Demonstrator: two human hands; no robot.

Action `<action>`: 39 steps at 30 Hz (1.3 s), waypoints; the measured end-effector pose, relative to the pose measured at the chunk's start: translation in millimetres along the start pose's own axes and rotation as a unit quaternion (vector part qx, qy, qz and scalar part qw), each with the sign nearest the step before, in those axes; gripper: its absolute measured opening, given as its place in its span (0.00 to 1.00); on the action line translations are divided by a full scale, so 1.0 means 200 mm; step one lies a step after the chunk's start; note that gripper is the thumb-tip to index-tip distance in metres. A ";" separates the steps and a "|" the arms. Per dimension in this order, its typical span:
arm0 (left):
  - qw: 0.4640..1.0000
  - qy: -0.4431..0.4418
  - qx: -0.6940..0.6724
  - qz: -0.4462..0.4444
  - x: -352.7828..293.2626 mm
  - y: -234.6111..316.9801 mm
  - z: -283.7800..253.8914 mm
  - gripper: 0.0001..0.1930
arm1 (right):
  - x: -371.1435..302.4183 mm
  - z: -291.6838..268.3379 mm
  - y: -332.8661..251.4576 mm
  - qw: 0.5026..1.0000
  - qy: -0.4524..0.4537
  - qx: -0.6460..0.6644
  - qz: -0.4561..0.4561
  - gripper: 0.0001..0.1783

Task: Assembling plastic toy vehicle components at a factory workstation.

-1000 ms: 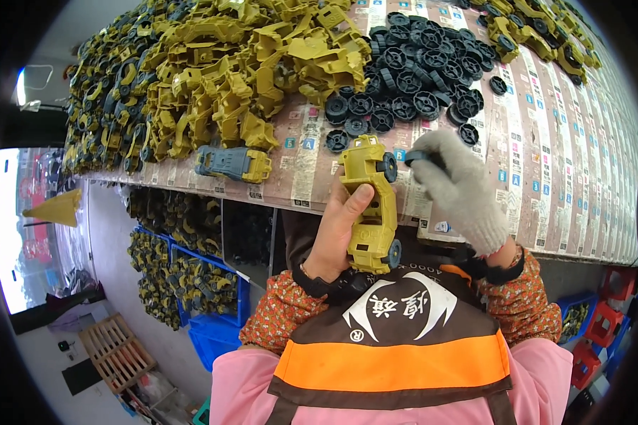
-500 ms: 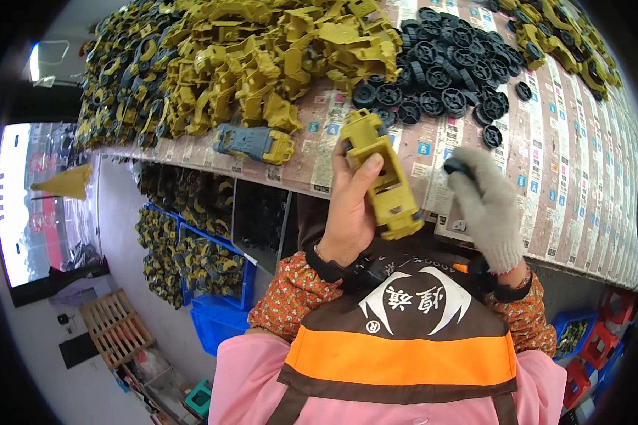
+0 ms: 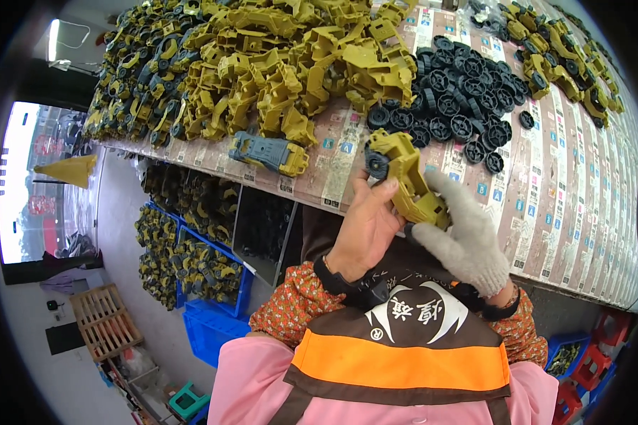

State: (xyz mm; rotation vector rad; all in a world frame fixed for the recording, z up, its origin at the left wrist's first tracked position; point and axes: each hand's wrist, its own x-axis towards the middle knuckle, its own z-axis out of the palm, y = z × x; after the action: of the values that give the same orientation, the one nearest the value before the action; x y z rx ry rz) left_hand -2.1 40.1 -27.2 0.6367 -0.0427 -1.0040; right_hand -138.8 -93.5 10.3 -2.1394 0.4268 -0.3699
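Note:
My bare left hand (image 3: 368, 230) is closed around a yellow plastic toy truck body (image 3: 420, 202), tilted on its side above the table's near edge. A black wheel (image 3: 377, 164) sits on the body's far end, facing left. My right hand (image 3: 471, 237), in a pale knitted glove, closes over the body's near right end. Under its thumb shows the dark edge of a second toy wheel (image 3: 409, 231), pressed against the truck; most of it is hidden. Just beyond the truck lies a heap of loose black wheels (image 3: 468, 88).
Yellow truck bodies (image 3: 276, 71) are piled along the far left of the table (image 3: 539, 212). One grey-and-yellow truck (image 3: 268, 154) lies near the front edge. More yellow-and-black parts (image 3: 571, 60) lie far right. Blue crates (image 3: 213, 329) stand below left, red stools (image 3: 590, 366) below right.
My left hand has turned the truck body onto its side, bringing a mounted wheel into view. My right hand has moved left from the table with its wheel onto the truck.

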 end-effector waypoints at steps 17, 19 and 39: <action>0.988 0.035 0.150 -0.009 -0.09 0.15 -0.19 0.19 | -0.24 -1.18 0.79 0.916 0.338 -0.024 0.213 0.28; 0.987 0.048 0.154 0.003 -0.10 0.18 -0.21 0.19 | -0.29 -1.40 0.95 0.884 0.374 -0.102 0.263 0.26; 0.880 0.093 0.465 0.012 0.09 0.03 -0.23 0.11 | 1.21 -1.13 0.69 0.826 0.222 -0.518 0.005 0.33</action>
State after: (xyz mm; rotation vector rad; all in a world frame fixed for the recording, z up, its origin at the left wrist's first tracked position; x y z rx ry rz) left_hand 26.9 49.8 -66.7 1.6085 -0.3819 -0.8578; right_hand -36.9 -435.7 47.2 -3.0961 1.0986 -0.7581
